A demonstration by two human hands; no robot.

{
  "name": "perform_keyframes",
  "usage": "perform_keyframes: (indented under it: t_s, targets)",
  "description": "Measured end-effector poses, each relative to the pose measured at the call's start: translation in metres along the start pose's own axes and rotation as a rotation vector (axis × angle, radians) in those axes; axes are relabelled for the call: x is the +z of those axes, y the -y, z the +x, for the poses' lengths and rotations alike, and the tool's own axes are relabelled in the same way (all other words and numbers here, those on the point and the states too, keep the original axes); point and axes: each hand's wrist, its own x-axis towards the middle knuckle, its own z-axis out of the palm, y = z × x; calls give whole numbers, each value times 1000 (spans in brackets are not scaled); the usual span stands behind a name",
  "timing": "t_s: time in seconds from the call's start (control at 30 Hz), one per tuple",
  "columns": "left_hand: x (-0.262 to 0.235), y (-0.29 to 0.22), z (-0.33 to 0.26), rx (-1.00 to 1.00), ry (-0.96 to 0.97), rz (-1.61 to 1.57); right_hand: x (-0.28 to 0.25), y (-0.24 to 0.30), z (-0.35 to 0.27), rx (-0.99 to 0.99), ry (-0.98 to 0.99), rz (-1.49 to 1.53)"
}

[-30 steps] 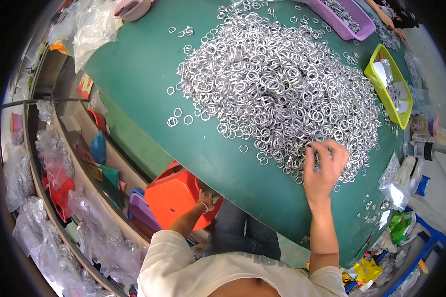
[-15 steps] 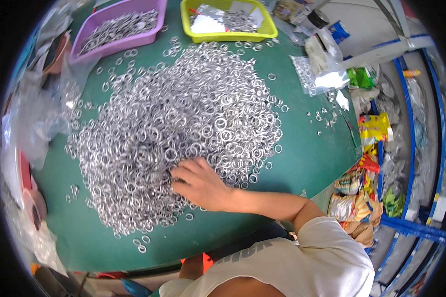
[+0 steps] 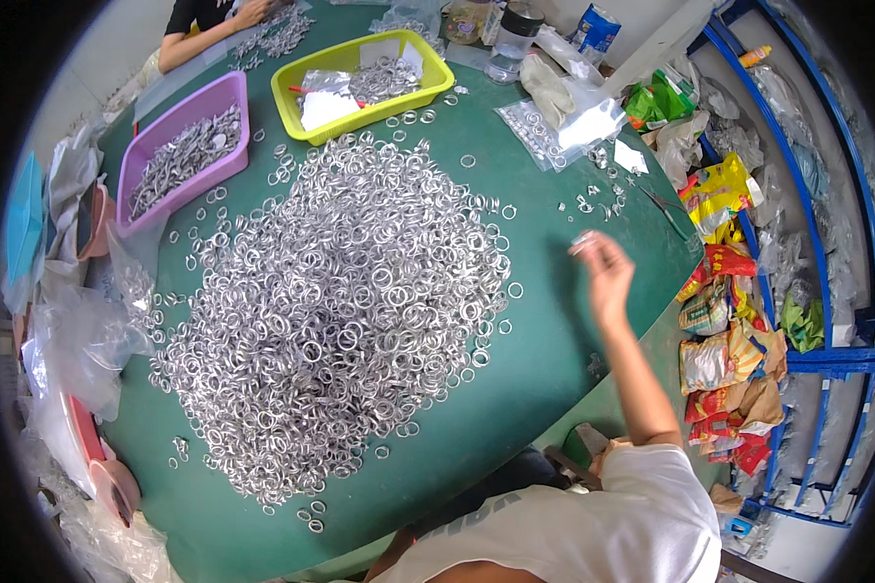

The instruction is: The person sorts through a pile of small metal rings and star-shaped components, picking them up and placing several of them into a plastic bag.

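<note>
Above the right part of the green table, my right hand (image 3: 609,278) is raised with its fingers pinched together. A small shiny metal ring (image 3: 581,240) shows at the fingertips, though its exact shape is blurred. To the left of this hand lies a large heap of silver metal rings (image 3: 331,311), spread over the middle of the table. A few stray rings (image 3: 315,518) lie apart at the heap's near edge. Beyond my hand is a small scatter of metal pieces (image 3: 605,202). My left hand is out of sight below the heap.
A purple basket (image 3: 126,185) and a yellow-green basket (image 3: 311,134) hold metal pieces at the far side. Clear bags (image 3: 87,321) crowd the left edge. Pliers (image 3: 663,206) lie at the right. Blue shelving (image 3: 817,361) stands beyond. A co-worker's hand (image 3: 253,14) works over parts at the far left.
My right hand has lifted off the heap and moved right, over bare tabletop, with a small ring at its fingertips. The view has turned, and a co-worker now shows at the far left.
</note>
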Motion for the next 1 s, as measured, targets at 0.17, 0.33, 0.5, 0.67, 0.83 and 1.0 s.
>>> perform_keyframes:
  t_s: [0.17,0.33,0.5,0.67,0.83,1.0]
  targets:
    - [-19,8,6,-19,-87,-62,-125,-108,144,-124,-314,-505]
    - [-13,32,-17,-38,-171,-174,-143,-148,208,-167,-218,-818]
    - [9,71,-67,-43,-262,-283,-108,-154,207,-173,-190,-1261]
    - [35,64,-60,70,-324,-482,-119,-181,236,-298,-180,-993]
    - [18,89,-94,36,-405,-391,-119,-209,246,-398,-115,-1209]
    - [-7,56,-103,-54,-541,-358,-147,-211,245,-441,-193,-1245]
